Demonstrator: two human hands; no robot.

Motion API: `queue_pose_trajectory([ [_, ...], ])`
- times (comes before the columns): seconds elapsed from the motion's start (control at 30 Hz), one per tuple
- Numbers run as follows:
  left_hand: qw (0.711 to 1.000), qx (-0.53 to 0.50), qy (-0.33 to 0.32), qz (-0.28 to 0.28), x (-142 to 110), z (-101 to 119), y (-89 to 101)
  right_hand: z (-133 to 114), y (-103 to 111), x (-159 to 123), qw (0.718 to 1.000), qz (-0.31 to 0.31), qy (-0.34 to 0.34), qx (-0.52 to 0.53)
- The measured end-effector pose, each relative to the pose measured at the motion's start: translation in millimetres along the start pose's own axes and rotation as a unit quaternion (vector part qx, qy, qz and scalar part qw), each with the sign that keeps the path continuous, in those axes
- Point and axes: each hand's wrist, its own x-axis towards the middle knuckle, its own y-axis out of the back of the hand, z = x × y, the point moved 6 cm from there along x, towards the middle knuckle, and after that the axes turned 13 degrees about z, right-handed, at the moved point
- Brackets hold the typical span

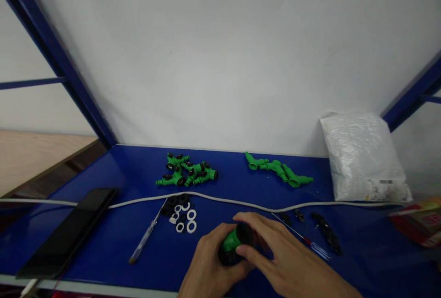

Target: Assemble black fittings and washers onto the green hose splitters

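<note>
Two hands (pixel 211 257) (pixel 287 253), grip wrapped around green fitting (pixel 230 242), white rings (pixel 190 232), screwdriver (pixel 144 243), cable (pixel 223 199) crossing behind

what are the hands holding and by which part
A green fitting: left hand around its body, right hand at its dark round end, thumb in front.

- The green fitting (pixel 230 243) is partly covered by the fingers of the left hand (pixel 212 257) and right hand (pixel 277 248).
- Both forearms are cut off by the bottom edge.
- The red packet (pixel 422 222) is blurred and cut off at the right.
- Print on the white parcel (pixel 365 158) is too small to read.
- The black parts (pixel 327 233) blur together.
</note>
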Motion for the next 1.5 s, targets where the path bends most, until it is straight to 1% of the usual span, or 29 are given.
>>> queue_pose_trajectory([
  [0.1,1.0,0.021,0.003,0.005,0,-1,0.8,3,6,-4,0.999,-0.024,0.033,0.026],
  [0.2,0.999,0.032,0.011,-0.011,-1,0,0.5,-3,6,-2,0.998,-0.029,0.044,0.041],
  [0.27,1.0,0.02,0.016,-0.014,-1,3,1.1,-5,3,2,0.999,-0.018,0.022,0.019],
  [0.4,1.0,-0.014,0.014,-0.005,-3,9,2.5,-5,-6,9,0.998,0.028,-0.03,-0.054],
  [0.5,1.0,-0.008,0.012,0.003,-3,10,2.9,-5,-9,8,0.998,0.038,-0.037,-0.042],
  [0.6,1.0,-0.003,0.015,-0.001,-3,8,2.8,-1,-5,4,0.999,0.022,-0.018,-0.013],
  [0.73,1.0,0.007,0.016,-0.011,-3,6,4.3,2,5,0,1.0,-0.014,0.016,0.02],
  [0.8,1.0,0.019,0.018,-0.015,-3,5,5.6,1,8,2,0.999,-0.032,0.025,0.034],
  [0.9,0.999,0.024,0.023,-0.02,-4,5,6.8,-4,9,8,0.997,-0.039,0.032,0.054],
  [1.0,0.999,0.021,0.03,-0.019,-5,5,7.0,-7,8,13,0.998,-0.025,0.035,0.051],
  [1.13,1.0,0.0,0.023,-0.018,-6,7,5.3,-8,3,13,1.0,0.018,0.021,0.004],
  [1.23,1.0,-0.019,0.009,-0.013,-6,10,5.0,-12,0,14,0.997,0.063,0.007,-0.031],
  [1.33,1.0,-0.023,0.012,-0.005,-6,11,6.4,-15,-1,17,0.996,0.085,-0.005,-0.037],
  [1.4,1.0,-0.014,0.019,-0.009,-6,10,6.8,-15,0,17,0.997,0.069,0.0,-0.032],
  [1.5,0.999,0.022,0.046,-0.014,-8,4,7.9,-9,3,14,0.999,0.029,0.021,-0.014],
])
